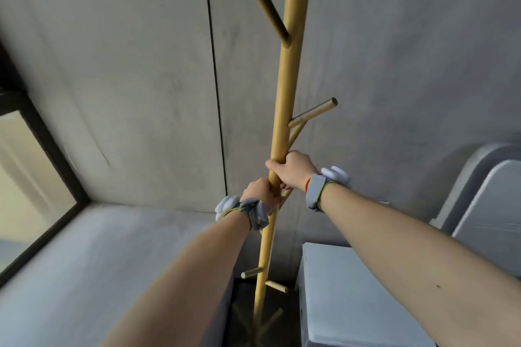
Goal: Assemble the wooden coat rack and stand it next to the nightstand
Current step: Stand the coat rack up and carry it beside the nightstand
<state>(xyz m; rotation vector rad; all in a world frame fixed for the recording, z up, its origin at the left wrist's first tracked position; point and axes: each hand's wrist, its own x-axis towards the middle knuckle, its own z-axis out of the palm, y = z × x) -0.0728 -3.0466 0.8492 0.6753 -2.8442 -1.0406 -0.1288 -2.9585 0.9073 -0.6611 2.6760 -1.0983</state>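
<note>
The wooden coat rack (285,87) stands upright in front of a grey wall, a yellow pole with several angled pegs along it. Its legs spread on the dark floor at the bottom. My left hand (260,196) grips the pole from the left at mid height. My right hand (293,170) grips it just above, from the right. Both wrists wear grey bands. The light grey nightstand (349,296) sits directly right of the rack's base, close to the pole.
A low grey ledge (112,262) runs along the left of the rack under a dark-framed window (33,166). A pale padded headboard or bed edge (487,205) rises at the right. The rack's base stands in the narrow gap between ledge and nightstand.
</note>
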